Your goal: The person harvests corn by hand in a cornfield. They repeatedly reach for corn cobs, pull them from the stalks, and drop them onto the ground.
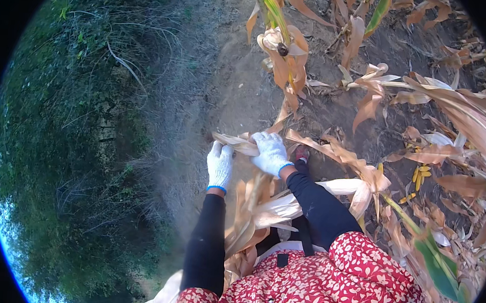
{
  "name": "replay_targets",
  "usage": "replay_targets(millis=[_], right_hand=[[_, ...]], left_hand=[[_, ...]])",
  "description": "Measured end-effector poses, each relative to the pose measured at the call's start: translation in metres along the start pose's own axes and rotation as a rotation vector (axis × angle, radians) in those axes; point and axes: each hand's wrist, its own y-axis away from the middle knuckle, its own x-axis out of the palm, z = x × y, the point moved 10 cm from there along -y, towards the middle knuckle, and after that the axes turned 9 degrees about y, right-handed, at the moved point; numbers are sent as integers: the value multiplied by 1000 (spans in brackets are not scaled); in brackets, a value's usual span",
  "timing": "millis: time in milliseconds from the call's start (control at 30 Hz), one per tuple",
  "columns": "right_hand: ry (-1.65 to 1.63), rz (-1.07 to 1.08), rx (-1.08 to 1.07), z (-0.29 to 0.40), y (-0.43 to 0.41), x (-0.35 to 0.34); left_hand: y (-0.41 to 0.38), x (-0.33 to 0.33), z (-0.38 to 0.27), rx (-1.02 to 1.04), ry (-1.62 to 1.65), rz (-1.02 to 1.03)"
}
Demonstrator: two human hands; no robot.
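Both my hands wear white knit gloves with blue cuffs. My right hand (270, 153) is closed around the right part of a dry corn ear in its pale husk (237, 143), which lies roughly level across the view. Just below the ear's left end is my left hand (220, 162), its fingers up against the husk; how firmly they hold it cannot be told. Dry corn leaves (242, 219) and a pale open husk (279, 209) hang between my forearms. Another ear with a dark tip (282, 48) hangs on its stalk above my hands.
Several yellow corn cobs (419, 176) lie on the ground at the right among dry leaves. A bent stalk (407, 218) with green leaves crosses the lower right. Dense green bushes (80, 119) fill the left side, beside a strip of bare soil (235, 79). A shoe (302, 152) shows beyond my right wrist.
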Motion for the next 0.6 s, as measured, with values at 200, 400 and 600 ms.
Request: replay_targets(millis=[200,400,600], right_hand=[[166,-4,-36,-3,10,-27],[-77,-343,-15,-1,31,-104],[-77,-356,18,-2,15,-101]], left_hand=[[3,52,-62,379,-883,1],[-16,68,-21,-15,139,33],[-3,79,1,-272,311,73]])
